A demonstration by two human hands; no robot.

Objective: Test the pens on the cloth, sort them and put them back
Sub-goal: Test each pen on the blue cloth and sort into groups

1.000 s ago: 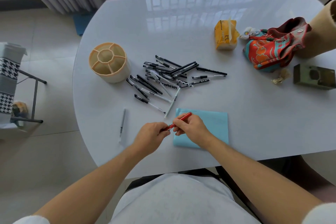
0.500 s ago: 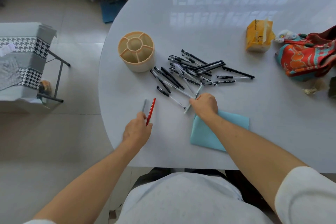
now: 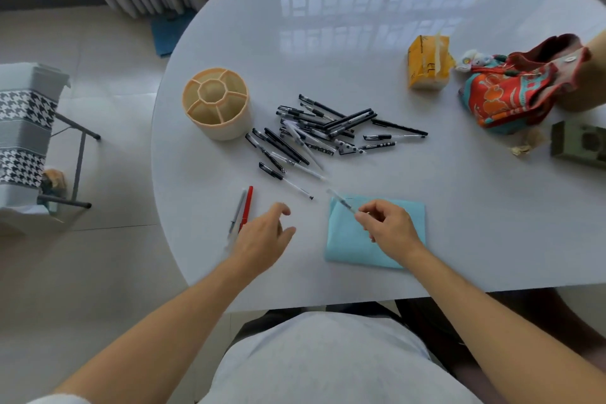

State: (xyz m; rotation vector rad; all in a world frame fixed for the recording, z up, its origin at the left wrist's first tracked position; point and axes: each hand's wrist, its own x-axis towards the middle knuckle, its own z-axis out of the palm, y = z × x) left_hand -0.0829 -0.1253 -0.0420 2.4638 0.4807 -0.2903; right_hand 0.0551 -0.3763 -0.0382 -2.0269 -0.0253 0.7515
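Head view: right hand [image 3: 390, 229] pinches clear pen [image 3: 341, 201] over cloth [image 3: 406, 216]. Left hand [image 3: 262, 236] open, empty, beside red pen [image 3: 246, 207] on surface [image 3: 328, 52]. Red pen released since 0.5 s ago; clear pen lifted from pile [image 3: 321, 133].

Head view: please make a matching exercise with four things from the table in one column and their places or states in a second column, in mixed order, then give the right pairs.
Things:
1. red pen
2. clear pen
3. pen holder
4. blue cloth

Places or states:
A. folded, lying under the right hand
B. standing with no pens in it
C. lying beside a grey pen, near the left hand
D. pinched by the right hand, over the cloth

Pairs: 1-C, 2-D, 3-B, 4-A
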